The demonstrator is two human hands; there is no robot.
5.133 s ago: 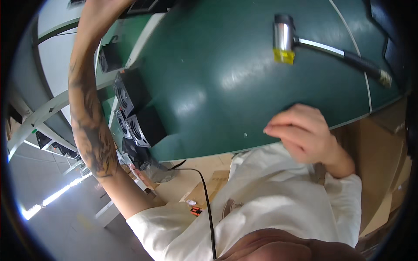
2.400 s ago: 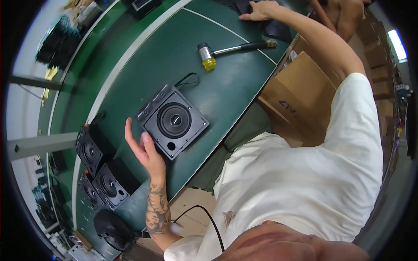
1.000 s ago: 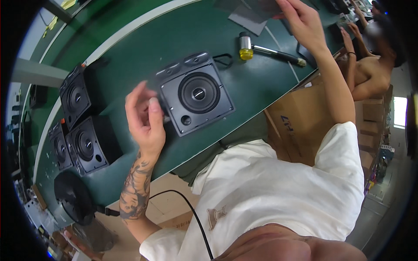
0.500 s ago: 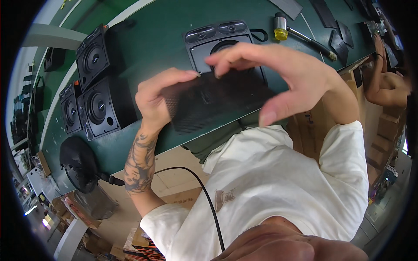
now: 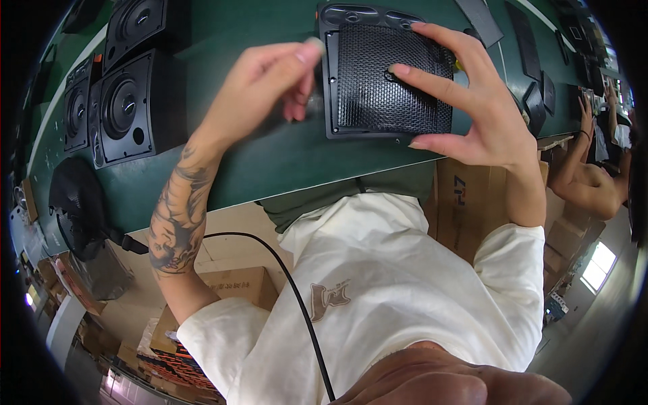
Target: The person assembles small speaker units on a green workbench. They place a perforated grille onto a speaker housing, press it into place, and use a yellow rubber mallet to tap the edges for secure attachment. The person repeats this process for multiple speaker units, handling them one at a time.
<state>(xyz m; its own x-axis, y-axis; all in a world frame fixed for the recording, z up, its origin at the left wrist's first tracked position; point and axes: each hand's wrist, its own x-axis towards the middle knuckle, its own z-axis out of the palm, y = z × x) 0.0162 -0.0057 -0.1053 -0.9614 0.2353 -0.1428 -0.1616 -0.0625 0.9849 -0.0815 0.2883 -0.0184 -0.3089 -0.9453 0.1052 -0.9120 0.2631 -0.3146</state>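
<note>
A black perforated grille lies over the front of a black speaker, whose upper strip with two oval parts stays uncovered. The grille looks seated within the speaker's frame at the left and lower sides. My right hand is spread over its right part, fingers apart, with fingertips on or just above the mesh and the thumb near the lower right corner. To the left of the speaker, apart from it, my left hand is curled with thumb and forefinger together. Nothing shows in it; its lower fingers are slightly blurred.
Several black speakers with bare cones, one of them a nearby speaker, stand on the green table at the left. Dark flat panels lie at the right. A black cable crosses below the table edge. Another person is at far right.
The grille, held over the table in front of the speaker before, now lies on the speaker's front. My left hand has let go of it and moved away; my right hand has spread over it.
</note>
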